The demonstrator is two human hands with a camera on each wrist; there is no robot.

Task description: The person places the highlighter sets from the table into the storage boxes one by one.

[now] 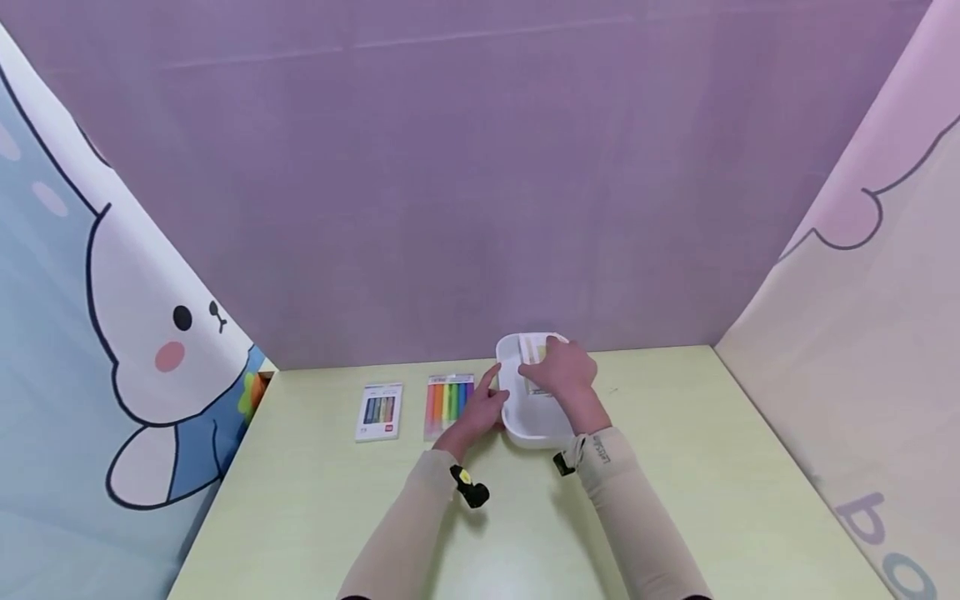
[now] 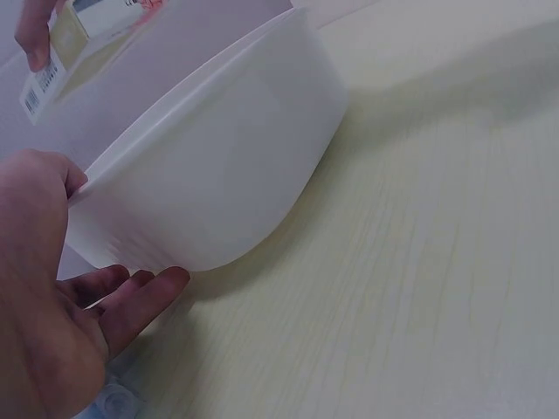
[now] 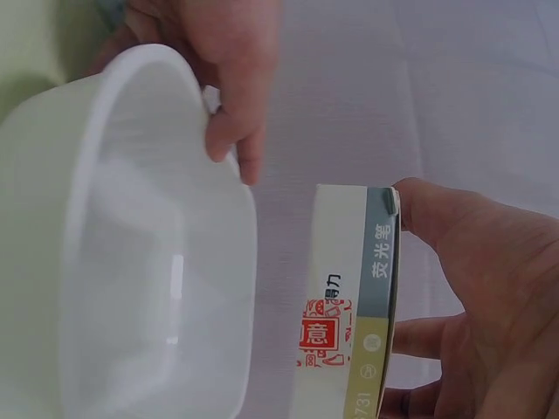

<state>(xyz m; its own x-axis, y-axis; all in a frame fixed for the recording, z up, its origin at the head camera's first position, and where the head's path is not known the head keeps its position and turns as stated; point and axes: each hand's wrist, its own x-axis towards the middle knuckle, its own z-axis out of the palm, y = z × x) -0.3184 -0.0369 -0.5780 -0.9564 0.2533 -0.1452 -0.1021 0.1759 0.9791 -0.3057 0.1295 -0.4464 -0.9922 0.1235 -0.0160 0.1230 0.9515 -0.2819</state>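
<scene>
Pale wood-grain table (image 1: 660, 500) across lower frame, purple backdrop (image 1: 480, 167) above; below center, left hand (image 1: 482, 408) grips white bin (image 1: 536, 421), right hand (image 1: 566, 368) pinches box (image 3: 349, 297).

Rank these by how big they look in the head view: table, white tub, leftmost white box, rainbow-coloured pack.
1. Table
2. White tub
3. Leftmost white box and rainbow-coloured pack: too alike to rank; the left hand hides part of the pack.
</scene>
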